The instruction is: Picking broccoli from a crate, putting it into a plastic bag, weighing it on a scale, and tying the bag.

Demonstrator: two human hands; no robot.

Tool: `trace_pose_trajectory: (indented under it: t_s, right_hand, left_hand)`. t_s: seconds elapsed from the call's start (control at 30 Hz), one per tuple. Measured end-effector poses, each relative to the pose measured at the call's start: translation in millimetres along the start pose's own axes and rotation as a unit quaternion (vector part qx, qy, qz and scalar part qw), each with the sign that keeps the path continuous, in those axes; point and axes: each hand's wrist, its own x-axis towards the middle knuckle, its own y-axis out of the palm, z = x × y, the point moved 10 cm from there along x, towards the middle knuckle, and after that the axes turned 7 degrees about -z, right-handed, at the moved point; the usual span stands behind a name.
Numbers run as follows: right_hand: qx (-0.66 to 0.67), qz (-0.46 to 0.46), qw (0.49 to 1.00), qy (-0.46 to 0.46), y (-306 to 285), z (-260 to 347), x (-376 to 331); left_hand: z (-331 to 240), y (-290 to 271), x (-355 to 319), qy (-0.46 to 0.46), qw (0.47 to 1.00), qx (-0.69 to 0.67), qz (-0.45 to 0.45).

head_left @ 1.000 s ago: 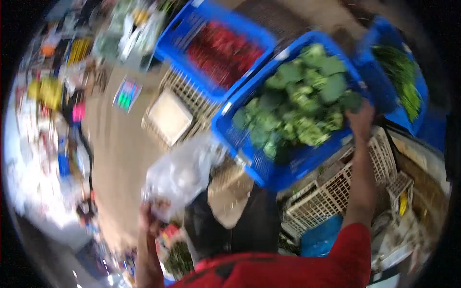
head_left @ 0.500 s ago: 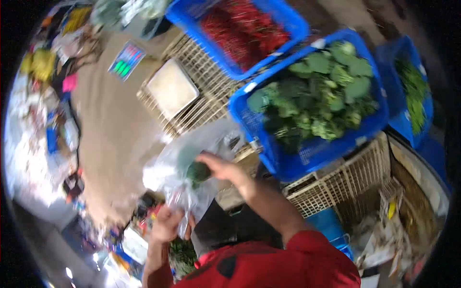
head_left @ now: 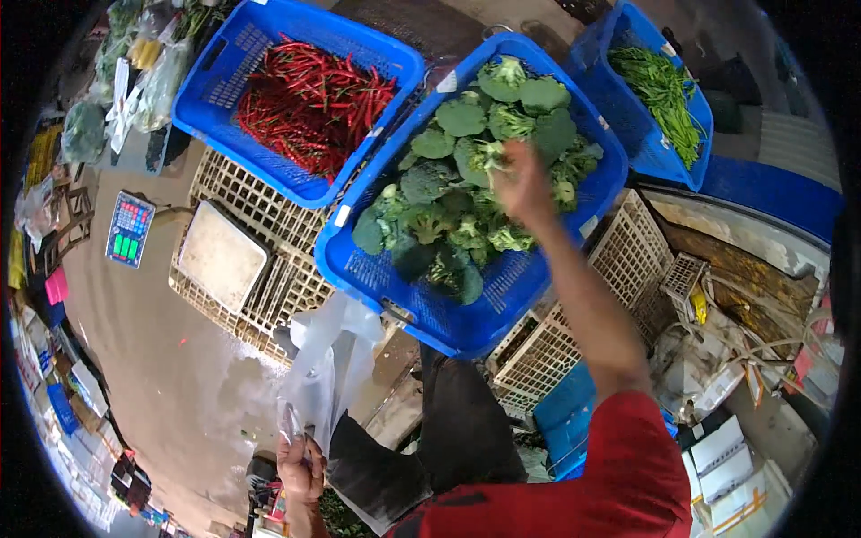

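Over on the far left, a keypad (head_left: pixel 131 229) lies face up on the floor (head_left: pixel 117 332), well apart from both hands. Next comes a pale plate (head_left: pixel 223 257) on a slatted crate (head_left: pixel 296 273). Nearer the person, the left hand (head_left: pixel 300 466) has its fingers curled tight around the lower end of a clear bag (head_left: pixel 330 354), which rises limply toward the near corner of the broccoli tub; I can't make out what it holds. Behind, a blue tub (head_left: pixel 240 170) carries a heap of red chillies (head_left: pixel 314 103). Just right of that stands the broccoli tub (head_left: pixel 448 327), full of green broccoli (head_left: pixel 435 184). The right hand (head_left: pixel 523 184) reaches in over the heads, fingers pointing down beside an upturned stem; it is blurred, so I can't tell whether they grip it. Farther right, leafy greens (head_left: pixel 664 103) lie in another blue tub.
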Motion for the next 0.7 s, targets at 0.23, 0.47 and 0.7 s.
trace_pose_trajectory:
  t_s: [0.23, 0.47, 0.7]
  right_hand:
    - [-0.266, -0.061, 0.947, 0.168, -59, -118, 112]
    - [-0.307, -0.031, 0.922, 0.232, -41, -120, 142]
    - [-0.256, -0.019, 0.939, 0.229, -54, -134, 146]
  left_hand:
    - [18, 17, 9, 0.018, 0.999, 0.029, -0.003]
    - [16, 37, 14, 0.058, 0.997, 0.049, 0.005]
    - [17, 18, 22, 0.025, 0.995, 0.071, -0.064]
